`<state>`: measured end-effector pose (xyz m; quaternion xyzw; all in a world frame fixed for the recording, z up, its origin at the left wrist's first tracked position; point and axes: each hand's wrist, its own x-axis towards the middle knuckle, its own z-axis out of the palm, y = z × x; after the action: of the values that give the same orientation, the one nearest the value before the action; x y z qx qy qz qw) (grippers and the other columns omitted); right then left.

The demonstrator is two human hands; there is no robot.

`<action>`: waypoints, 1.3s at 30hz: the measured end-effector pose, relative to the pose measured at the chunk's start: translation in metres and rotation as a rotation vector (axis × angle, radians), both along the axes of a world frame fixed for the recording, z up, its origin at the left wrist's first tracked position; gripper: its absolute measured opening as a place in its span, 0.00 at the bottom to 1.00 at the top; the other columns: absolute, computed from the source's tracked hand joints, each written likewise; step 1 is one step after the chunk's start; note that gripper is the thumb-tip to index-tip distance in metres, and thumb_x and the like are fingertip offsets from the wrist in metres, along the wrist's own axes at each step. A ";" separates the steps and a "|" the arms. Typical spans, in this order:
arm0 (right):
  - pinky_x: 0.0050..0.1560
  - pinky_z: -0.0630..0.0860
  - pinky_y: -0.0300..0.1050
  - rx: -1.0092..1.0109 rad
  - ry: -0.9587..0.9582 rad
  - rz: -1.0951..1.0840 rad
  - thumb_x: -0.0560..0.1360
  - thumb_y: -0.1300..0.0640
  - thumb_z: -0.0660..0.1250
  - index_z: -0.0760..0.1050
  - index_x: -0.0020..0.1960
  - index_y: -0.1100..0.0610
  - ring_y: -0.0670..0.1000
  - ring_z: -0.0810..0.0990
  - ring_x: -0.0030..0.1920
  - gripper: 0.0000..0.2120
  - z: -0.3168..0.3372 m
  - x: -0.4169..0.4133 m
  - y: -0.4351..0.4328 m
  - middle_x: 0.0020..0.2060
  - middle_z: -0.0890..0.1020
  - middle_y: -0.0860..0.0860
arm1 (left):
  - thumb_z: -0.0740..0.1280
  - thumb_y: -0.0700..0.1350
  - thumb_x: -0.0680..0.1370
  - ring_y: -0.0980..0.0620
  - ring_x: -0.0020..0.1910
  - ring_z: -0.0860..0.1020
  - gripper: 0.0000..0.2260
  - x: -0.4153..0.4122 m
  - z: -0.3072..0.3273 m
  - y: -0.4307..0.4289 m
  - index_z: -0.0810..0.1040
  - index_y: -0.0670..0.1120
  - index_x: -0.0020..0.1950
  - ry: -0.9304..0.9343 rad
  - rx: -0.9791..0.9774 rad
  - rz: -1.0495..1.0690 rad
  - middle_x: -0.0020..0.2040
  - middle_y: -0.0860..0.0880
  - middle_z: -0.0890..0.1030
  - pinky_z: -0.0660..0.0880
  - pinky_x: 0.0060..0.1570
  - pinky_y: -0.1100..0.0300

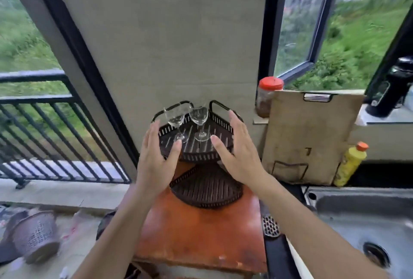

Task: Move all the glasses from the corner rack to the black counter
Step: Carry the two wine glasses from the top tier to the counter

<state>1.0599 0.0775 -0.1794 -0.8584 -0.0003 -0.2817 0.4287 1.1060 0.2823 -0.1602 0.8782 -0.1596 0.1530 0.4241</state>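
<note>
Two clear stemmed glasses stand on the top tier of a dark two-tier corner rack: the left glass and the right glass. The rack sits on an orange-brown stool against the wall. My left hand is spread open just in front of the left glass, thumb near its foot. My right hand is spread open at the rack's right side, thumb near the right glass's foot. Neither hand holds anything. A strip of black counter runs beside the stool on the right.
A steel sink lies at the right. A wooden cutting board, a red-lidded jar and a yellow bottle stand behind it. A perforated basket lies on the floor at left, by a black railing.
</note>
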 end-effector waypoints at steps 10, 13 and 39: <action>0.77 0.63 0.56 0.204 0.243 -0.028 0.77 0.48 0.72 0.43 0.83 0.52 0.46 0.59 0.80 0.47 -0.002 0.100 0.018 0.81 0.60 0.50 | 0.73 0.54 0.75 0.56 0.77 0.63 0.46 0.131 -0.037 -0.007 0.46 0.50 0.82 0.244 -0.229 -0.212 0.80 0.50 0.61 0.66 0.74 0.45; 0.78 0.63 0.57 0.211 0.295 0.003 0.74 0.42 0.71 0.39 0.82 0.46 0.44 0.58 0.80 0.51 -0.006 0.115 0.018 0.81 0.60 0.47 | 0.73 0.56 0.75 0.55 0.76 0.65 0.45 0.138 -0.041 -0.010 0.45 0.52 0.82 0.260 -0.256 -0.253 0.79 0.51 0.63 0.67 0.73 0.46; 0.54 0.80 0.39 0.412 -0.182 -0.703 0.76 0.55 0.74 0.63 0.77 0.49 0.46 0.83 0.59 0.34 0.036 -0.182 -0.087 0.63 0.78 0.45 | 0.74 0.52 0.74 0.50 0.55 0.82 0.32 -0.040 0.020 -0.199 0.65 0.57 0.75 0.156 -0.529 -0.925 0.65 0.51 0.79 0.79 0.47 0.56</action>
<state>0.8781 -0.0090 -0.1437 -0.6741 0.3112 -0.4799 0.4674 1.0661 0.0831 -0.1406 0.5884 -0.4537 -0.0804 0.6644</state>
